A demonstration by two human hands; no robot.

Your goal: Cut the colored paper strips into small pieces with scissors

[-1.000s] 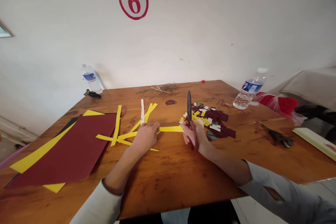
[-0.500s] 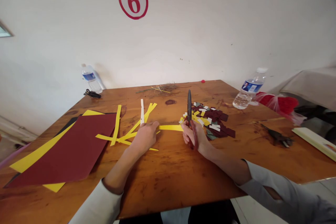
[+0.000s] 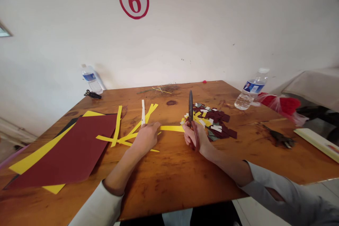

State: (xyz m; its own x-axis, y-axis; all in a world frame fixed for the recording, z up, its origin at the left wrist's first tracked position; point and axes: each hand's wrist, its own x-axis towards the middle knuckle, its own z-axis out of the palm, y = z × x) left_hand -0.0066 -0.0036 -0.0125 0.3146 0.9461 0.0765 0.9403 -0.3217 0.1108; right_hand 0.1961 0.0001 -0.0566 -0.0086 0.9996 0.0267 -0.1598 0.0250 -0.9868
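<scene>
A yellow paper strip [image 3: 172, 128] stretches between my two hands above the wooden table [image 3: 169, 176]. My left hand [image 3: 148, 135] pinches its left end. Dark scissors [image 3: 191, 104] point up and away, their reddish handles in my right hand [image 3: 196, 136], whose fingers also meet the strip's right end. The scissors' blades look closed together. Just beyond my right hand lies a pile of small maroon, yellow, white and grey-green paper pieces [image 3: 221, 118]. More yellow strips [image 3: 135, 130] and a white strip [image 3: 143, 111] lie around my left hand.
Maroon [image 3: 71, 148] and yellow sheets [image 3: 39, 152] overlap at the left. Water bottles stand at the back left [image 3: 91, 78] and right [image 3: 250, 90]. Dark pliers-like tool [image 3: 280, 137] lies at the right, near a white box [image 3: 317, 143]. Thin wires or twigs [image 3: 165, 89] lie at the back.
</scene>
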